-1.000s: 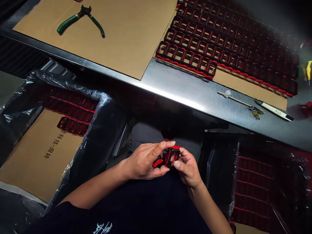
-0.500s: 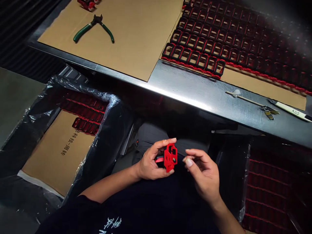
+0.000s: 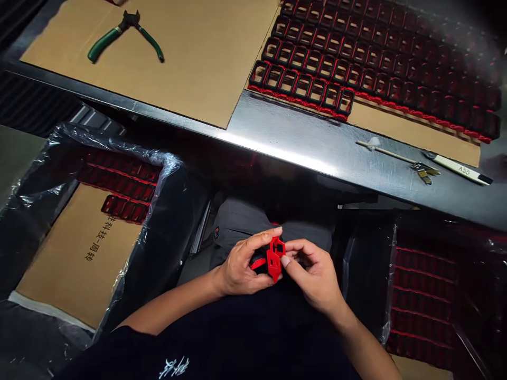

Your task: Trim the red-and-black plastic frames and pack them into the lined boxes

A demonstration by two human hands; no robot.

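Left hand (image 3: pixel 246 268) clasping an angular red bracket (image 3: pixel 273 259) with cut-out openings over the lap (image 3: pixel 242 220), right hand (image 3: pixel 312 272) pinching its edge, green-handled pliers (image 3: pixel 130 20) on flat brown cardboard (image 3: pixel 190 68), rows of black-and-red rectangular frames (image 3: pixel 361 74) along a shiny metal bench (image 3: pixel 273 140)

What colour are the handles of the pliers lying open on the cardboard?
The handles of the pliers are dark green, seen in the head view.
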